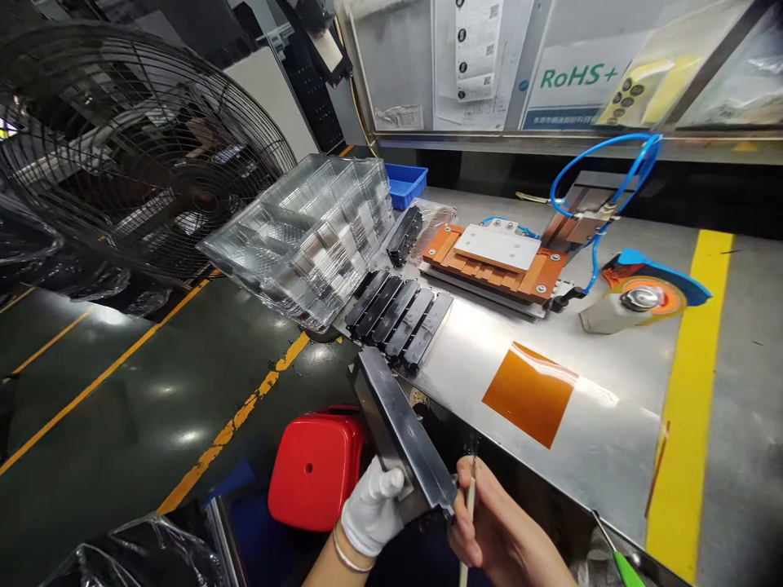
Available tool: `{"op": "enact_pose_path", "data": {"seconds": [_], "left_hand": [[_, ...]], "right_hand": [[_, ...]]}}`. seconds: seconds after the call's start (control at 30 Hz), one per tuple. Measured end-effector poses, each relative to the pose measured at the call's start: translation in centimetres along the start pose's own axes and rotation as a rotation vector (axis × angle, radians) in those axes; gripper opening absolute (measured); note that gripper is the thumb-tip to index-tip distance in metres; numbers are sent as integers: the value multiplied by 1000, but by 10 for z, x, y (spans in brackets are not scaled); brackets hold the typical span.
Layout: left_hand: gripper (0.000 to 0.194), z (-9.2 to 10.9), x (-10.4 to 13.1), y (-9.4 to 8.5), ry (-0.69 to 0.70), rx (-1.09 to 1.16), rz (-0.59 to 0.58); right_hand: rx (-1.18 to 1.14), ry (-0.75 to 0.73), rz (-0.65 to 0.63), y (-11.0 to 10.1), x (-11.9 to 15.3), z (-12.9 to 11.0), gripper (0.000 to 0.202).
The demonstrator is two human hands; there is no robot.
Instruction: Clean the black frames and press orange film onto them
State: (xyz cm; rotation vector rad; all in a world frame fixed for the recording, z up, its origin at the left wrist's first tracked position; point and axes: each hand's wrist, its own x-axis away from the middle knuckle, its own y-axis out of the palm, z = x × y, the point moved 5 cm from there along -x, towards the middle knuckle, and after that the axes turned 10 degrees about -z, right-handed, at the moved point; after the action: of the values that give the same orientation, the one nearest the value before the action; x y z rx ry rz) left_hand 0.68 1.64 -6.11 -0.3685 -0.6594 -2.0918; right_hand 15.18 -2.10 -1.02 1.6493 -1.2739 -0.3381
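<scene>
My left hand (373, 505), in a white glove with a band at the wrist, grips the lower end of a long black plastic part (404, 432), which is tilted in front of the table edge. My right hand (489, 522) is bare and pinches a thin pale-handled tool (471, 497) close to that same end. The tool's dark tip points up. Several similar black parts (397, 318) lie side by side on the metal table, beyond the held one.
Stacked clear plastic trays (311, 236) stand at the table's left, near a large fan (140, 155). An orange clamp fixture (495, 261), an amber sheet (531, 394) and a tape dispenser (636, 297) sit on the table (617, 456). A red stool (315, 469) is below.
</scene>
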Motion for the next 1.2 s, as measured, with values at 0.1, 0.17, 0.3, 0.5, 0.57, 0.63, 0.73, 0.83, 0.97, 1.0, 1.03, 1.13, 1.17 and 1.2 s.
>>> {"op": "enact_pose_path", "data": {"seconds": [0.1, 0.17, 0.3, 0.5, 0.57, 0.63, 0.73, 0.83, 0.97, 1.0, 1.03, 1.13, 1.17, 1.2], "left_hand": [[55, -7, 6, 0, 8, 121, 24], [51, -8, 9, 0, 5, 175, 27], [48, -6, 12, 1, 3, 256, 47], [54, -8, 14, 6, -31, 305, 27], [54, -9, 15, 7, -43, 316, 24], [52, -10, 15, 7, -48, 326, 27], [51, -9, 16, 8, -48, 342, 33], [52, -8, 16, 9, -55, 356, 33], [56, -2, 16, 12, -61, 393, 36], [57, -1, 16, 12, -60, 406, 40], [57, 1, 16, 13, -58, 420, 45], [58, 4, 17, 15, -56, 464, 58], [57, 5, 18, 16, -55, 482, 65], [55, 5, 18, 16, -56, 499, 74]], "right_hand": [[407, 26, 122, -12, 12, -20, 43], [749, 23, 167, -18, 19, -33, 40], [1218, 17, 72, -16, 20, -47, 37], [1350, 87, 34, -18, 14, -47, 39], [1316, 110, 17, -19, 13, -47, 37], [1286, 124, 0, -19, 12, -46, 37], [1274, 129, -13, -19, 12, -47, 37], [1284, 119, -3, -20, 12, -46, 40], [1249, 108, 17, -21, 12, -44, 48], [1245, 99, 22, -21, 12, -43, 48], [1247, 87, 26, -21, 11, -43, 48], [1294, 36, 48, -21, 10, -43, 50], [1320, 9, 62, -21, 11, -44, 51], [1335, -16, 73, -22, 11, -45, 54]]}}
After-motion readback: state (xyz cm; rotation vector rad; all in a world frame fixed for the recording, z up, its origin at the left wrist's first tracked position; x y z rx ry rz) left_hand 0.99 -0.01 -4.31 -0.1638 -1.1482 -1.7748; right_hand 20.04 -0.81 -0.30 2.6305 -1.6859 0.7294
